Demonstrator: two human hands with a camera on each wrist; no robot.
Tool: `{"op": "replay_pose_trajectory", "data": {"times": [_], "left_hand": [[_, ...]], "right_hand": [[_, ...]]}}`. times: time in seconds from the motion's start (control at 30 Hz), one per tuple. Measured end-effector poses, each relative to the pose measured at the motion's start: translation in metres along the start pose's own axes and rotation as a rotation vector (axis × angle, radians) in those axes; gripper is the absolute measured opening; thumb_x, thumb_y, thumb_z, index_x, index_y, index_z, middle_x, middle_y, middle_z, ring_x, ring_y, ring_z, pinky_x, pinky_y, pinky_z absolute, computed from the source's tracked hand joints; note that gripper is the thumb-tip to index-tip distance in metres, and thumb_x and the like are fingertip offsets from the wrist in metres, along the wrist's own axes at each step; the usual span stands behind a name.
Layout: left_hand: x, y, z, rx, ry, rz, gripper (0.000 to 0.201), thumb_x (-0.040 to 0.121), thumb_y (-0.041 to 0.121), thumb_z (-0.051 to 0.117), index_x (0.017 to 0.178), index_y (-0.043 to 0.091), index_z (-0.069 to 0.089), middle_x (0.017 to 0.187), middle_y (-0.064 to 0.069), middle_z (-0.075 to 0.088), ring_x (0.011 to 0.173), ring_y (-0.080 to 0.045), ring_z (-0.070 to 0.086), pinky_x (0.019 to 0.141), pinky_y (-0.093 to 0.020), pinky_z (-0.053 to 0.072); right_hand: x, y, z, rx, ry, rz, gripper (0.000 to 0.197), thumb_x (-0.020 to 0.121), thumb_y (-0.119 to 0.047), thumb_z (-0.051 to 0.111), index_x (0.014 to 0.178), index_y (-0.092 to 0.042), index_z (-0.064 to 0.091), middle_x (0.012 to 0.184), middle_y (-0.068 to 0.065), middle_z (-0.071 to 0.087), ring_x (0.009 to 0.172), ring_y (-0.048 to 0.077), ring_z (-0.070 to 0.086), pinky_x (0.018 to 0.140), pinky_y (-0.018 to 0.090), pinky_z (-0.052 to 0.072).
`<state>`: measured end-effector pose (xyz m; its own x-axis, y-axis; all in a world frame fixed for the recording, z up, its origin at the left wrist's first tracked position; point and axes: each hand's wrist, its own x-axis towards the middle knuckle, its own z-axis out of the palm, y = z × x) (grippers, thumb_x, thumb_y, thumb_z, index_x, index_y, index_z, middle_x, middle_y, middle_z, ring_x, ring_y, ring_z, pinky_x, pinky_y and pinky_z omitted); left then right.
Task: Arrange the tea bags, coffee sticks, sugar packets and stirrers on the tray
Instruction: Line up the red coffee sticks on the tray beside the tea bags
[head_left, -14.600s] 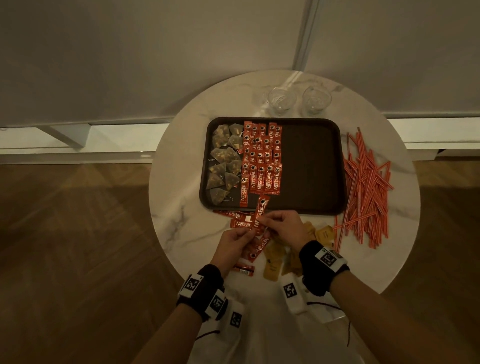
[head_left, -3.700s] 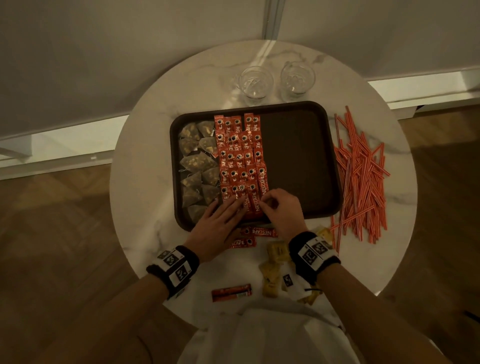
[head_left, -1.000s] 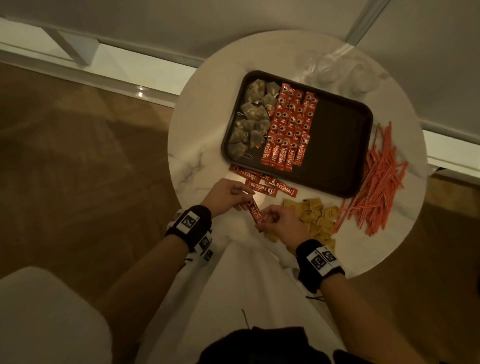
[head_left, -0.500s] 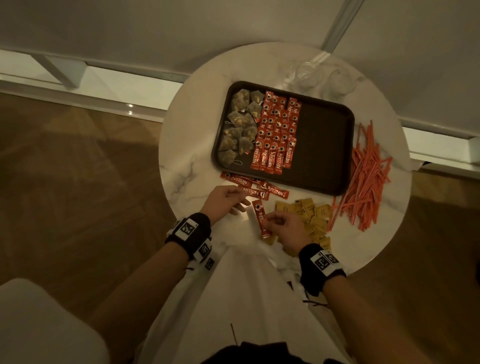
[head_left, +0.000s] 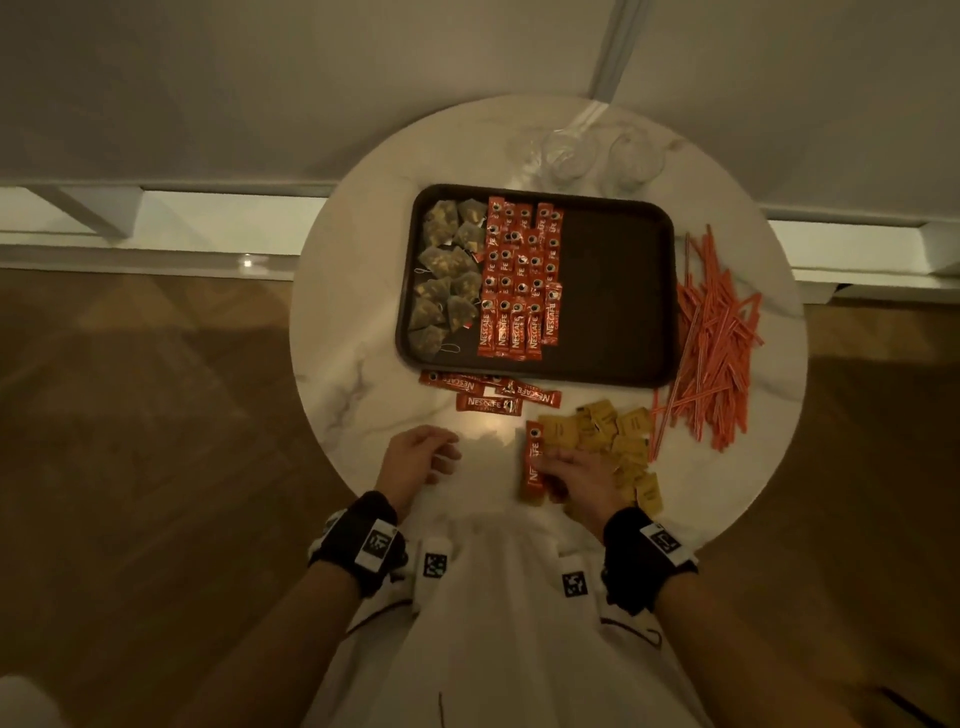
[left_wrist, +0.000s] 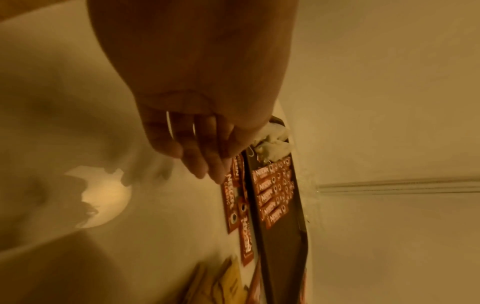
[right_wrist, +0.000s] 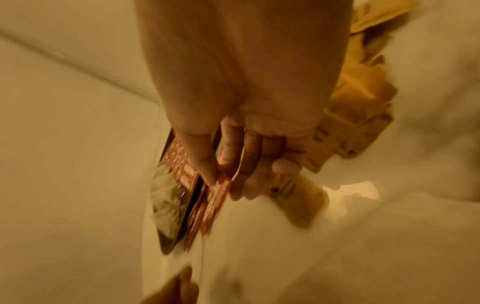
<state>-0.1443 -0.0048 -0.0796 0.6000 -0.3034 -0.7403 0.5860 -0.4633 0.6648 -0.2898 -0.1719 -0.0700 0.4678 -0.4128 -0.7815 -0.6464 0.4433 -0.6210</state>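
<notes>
A dark brown tray (head_left: 613, 291) holds tea bags (head_left: 447, 270) in its left column and red coffee sticks (head_left: 519, 280) in rows beside them; its right half is bare. Loose coffee sticks (head_left: 488, 389) lie on the table just in front of the tray. My right hand (head_left: 561, 467) pinches one coffee stick (head_left: 532, 457) between thumb and fingers, over the left edge of the yellow sugar packets (head_left: 608, 436). The pinch also shows in the right wrist view (right_wrist: 221, 181). My left hand (head_left: 421, 457) rests near the table's front edge, fingers loosely curled (left_wrist: 197, 160), holding nothing. Red stirrers (head_left: 711, 343) lie right of the tray.
Two clear glasses (head_left: 569, 153) (head_left: 636, 158) stand behind the tray on the round marble table (head_left: 353, 338). A white wall and skirting run behind the table. Wooden floor lies on both sides. My white clothing covers the table's near edge.
A second ago both hands held the coffee stick. The left hand has let go and drawn back to the left. The right hand keeps the stick and has carried it over the sugar packets.
</notes>
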Motion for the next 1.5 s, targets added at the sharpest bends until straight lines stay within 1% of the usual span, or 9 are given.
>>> {"op": "replay_pose_trajectory", "data": {"times": [0.2, 0.33, 0.43, 0.53, 0.6, 0.8, 1.07, 1.37, 1.5], "left_hand": [[0.013, 0.0, 0.005, 0.249, -0.05, 0.114, 0.023, 0.099, 0.012, 0.049, 0.089, 0.005, 0.069, 0.079, -0.012, 0.073, 0.06, -0.016, 0.061, 0.05, -0.018, 0.044], [0.031, 0.018, 0.016, 0.137, -0.053, 0.09, 0.023, 0.101, 0.016, 0.049, 0.091, 0.009, 0.069, 0.081, -0.01, 0.073, 0.063, -0.017, 0.061, 0.055, -0.025, 0.045], [0.046, 0.033, 0.021, 0.195, 0.002, 0.189, 0.022, 0.1, 0.014, 0.05, 0.088, 0.01, 0.068, 0.08, -0.009, 0.072, 0.062, -0.016, 0.061, 0.055, -0.022, 0.046], [0.059, 0.04, 0.019, 0.246, 0.073, 0.253, 0.021, 0.099, 0.01, 0.051, 0.088, 0.008, 0.069, 0.077, -0.009, 0.071, 0.059, -0.016, 0.063, 0.056, -0.019, 0.047], [0.066, 0.038, 0.015, 0.231, 0.113, 0.223, 0.021, 0.098, 0.011, 0.052, 0.09, 0.007, 0.07, 0.078, -0.009, 0.072, 0.058, -0.016, 0.063, 0.056, -0.022, 0.049], [0.076, 0.031, 0.007, 0.035, 0.117, -0.071, 0.03, 0.099, 0.022, 0.055, 0.086, 0.002, 0.072, 0.071, -0.012, 0.07, 0.045, -0.017, 0.057, 0.044, -0.024, 0.041], [0.08, 0.031, 0.008, 0.164, 0.071, -0.028, 0.034, 0.094, 0.028, 0.066, 0.075, 0.0, 0.071, 0.064, -0.012, 0.071, 0.042, -0.017, 0.059, 0.046, -0.025, 0.05], [0.08, 0.04, 0.016, 0.313, 0.066, -0.026, 0.039, 0.091, 0.038, 0.067, 0.068, 0.007, 0.07, 0.059, -0.007, 0.071, 0.046, -0.02, 0.064, 0.051, -0.03, 0.055], [0.075, 0.042, 0.015, 0.361, 0.058, -0.027, 0.038, 0.093, 0.037, 0.065, 0.07, 0.007, 0.07, 0.06, -0.005, 0.072, 0.048, -0.019, 0.064, 0.05, -0.029, 0.054]], "right_hand": [[0.008, 0.002, -0.015, -0.056, 0.045, 0.012, 0.018, 0.095, -0.013, 0.063, 0.099, 0.003, 0.069, 0.075, 0.005, 0.066, 0.057, 0.009, 0.057, 0.048, 0.015, 0.046], [0.024, -0.021, -0.02, -0.227, 0.088, -0.149, 0.014, 0.096, -0.021, 0.062, 0.095, -0.011, 0.072, 0.084, -0.002, 0.072, 0.076, 0.007, 0.067, 0.069, 0.014, 0.051], [0.041, -0.051, -0.027, -0.261, 0.137, -0.244, 0.012, 0.096, -0.02, 0.062, 0.095, -0.014, 0.073, 0.084, -0.007, 0.072, 0.074, -0.001, 0.067, 0.069, 0.011, 0.051], [0.068, -0.076, -0.034, -0.286, 0.169, -0.282, 0.014, 0.095, -0.014, 0.062, 0.102, -0.01, 0.073, 0.093, -0.001, 0.072, 0.085, 0.009, 0.068, 0.076, 0.018, 0.054], [0.086, -0.087, -0.035, -0.295, 0.2, -0.276, 0.014, 0.092, -0.011, 0.066, 0.104, -0.009, 0.071, 0.096, 0.002, 0.071, 0.088, 0.012, 0.068, 0.082, 0.026, 0.056], [0.12, -0.111, -0.027, -0.325, 0.252, -0.235, 0.009, 0.086, -0.008, 0.073, 0.091, -0.012, 0.068, 0.085, 0.0, 0.069, 0.07, 0.009, 0.063, 0.063, 0.016, 0.05], [0.135, -0.109, -0.023, -0.382, 0.279, -0.186, 0.006, 0.085, -0.014, 0.076, 0.086, -0.014, 0.07, 0.083, -0.003, 0.069, 0.067, 0.005, 0.062, 0.055, 0.012, 0.043], [0.113, -0.105, -0.021, -0.366, 0.288, -0.33, 0.007, 0.092, -0.021, 0.068, 0.09, -0.014, 0.068, 0.089, -0.002, 0.069, 0.082, 0.009, 0.064, 0.073, 0.022, 0.052], [0.083, -0.093, -0.003, -0.532, 0.071, -0.421, 0.01, 0.094, -0.021, 0.063, 0.099, -0.015, 0.07, 0.092, -0.006, 0.066, 0.083, 0.003, 0.06, 0.076, 0.017, 0.046]]}}
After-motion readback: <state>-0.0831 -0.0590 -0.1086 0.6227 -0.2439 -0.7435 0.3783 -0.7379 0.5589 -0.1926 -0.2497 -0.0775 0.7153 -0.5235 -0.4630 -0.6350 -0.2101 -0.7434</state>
